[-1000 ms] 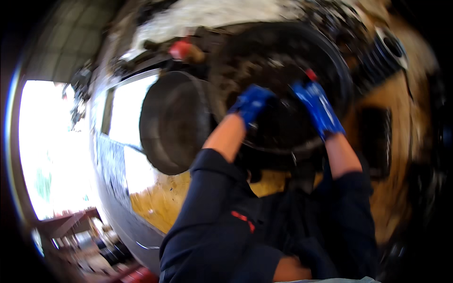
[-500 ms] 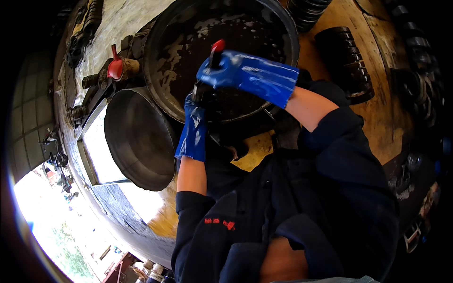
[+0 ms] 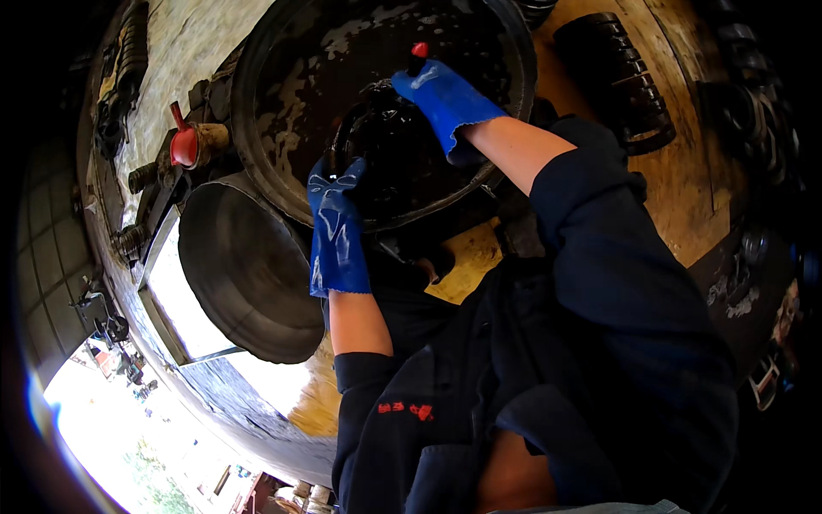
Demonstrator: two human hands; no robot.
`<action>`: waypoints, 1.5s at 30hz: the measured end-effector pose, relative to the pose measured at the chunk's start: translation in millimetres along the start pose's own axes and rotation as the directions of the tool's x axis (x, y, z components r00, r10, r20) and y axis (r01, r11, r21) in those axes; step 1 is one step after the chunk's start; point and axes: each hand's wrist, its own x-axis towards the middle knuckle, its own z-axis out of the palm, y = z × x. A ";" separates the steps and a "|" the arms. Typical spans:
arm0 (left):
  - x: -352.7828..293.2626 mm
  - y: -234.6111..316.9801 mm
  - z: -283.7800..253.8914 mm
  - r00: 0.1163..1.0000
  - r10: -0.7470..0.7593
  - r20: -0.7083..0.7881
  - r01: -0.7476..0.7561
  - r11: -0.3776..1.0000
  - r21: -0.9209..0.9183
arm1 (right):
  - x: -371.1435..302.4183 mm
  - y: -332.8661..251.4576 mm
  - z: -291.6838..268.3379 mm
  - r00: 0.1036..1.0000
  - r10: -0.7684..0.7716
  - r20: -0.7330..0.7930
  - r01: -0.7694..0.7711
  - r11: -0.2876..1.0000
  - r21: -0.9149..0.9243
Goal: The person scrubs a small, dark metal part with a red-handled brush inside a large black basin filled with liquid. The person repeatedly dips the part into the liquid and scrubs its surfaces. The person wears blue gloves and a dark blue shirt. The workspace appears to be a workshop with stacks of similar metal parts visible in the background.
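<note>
Both my hands wear long blue rubber gloves and are over a wide round basin [image 3: 529, 90] of dark, foam-flecked liquid. My left hand [image 3: 337, 206], at the near-left rim, has its fingers closed on a dark, wet, ring-like metal part [image 3: 341, 137], whose far side blends into the liquid. My right hand [image 3: 439, 92] is farther in and to the right. It is wrapped round a black handle with a red tip [image 3: 419, 50]; the handle's working end is hidden, so its kind does not show.
A deep round metal tub [image 3: 248, 265] leans beside the basin on the left. Beyond it sit a red scoop-like container [image 3: 183, 146] and several dark metal parts. On the right, a stack of dark rings [image 3: 612, 81] lies on the brown surface. Something yellow [image 3: 471, 261] shows below the basin.
My hands have moved apart: the right one went farther out and to the right with the red-tipped handle, the left one shifted slightly left. The dark ring-like part now shows between them.
</note>
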 end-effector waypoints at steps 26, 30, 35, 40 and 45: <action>10.3 -13.8 -26.3 0.985 -0.172 -0.019 0.164 0.960 -0.227 | 5.3 10.4 22.5 0.993 0.110 -0.049 -0.115 0.988 -0.106; 12.1 -10.0 -20.1 0.981 -0.189 -0.036 0.179 0.965 -0.191 | 2.0 3.3 26.1 0.999 0.031 -0.027 -0.028 0.997 0.074; 16.6 -14.0 -21.0 0.986 -0.165 -0.034 0.152 0.957 -0.245 | -23.2 -4.0 34.6 0.987 0.138 0.076 -0.126 0.981 -0.145; 12.6 -11.3 -21.8 0.978 -0.196 -0.068 0.173 0.950 -0.261 | -31.4 -8.2 26.6 0.977 0.195 0.082 -0.175 0.963 -0.203; 19.3 -14.2 -24.2 0.986 -0.165 0.002 0.163 0.968 -0.192 | -35.6 -7.3 29.8 0.996 0.056 0.073 -0.047 0.991 -0.127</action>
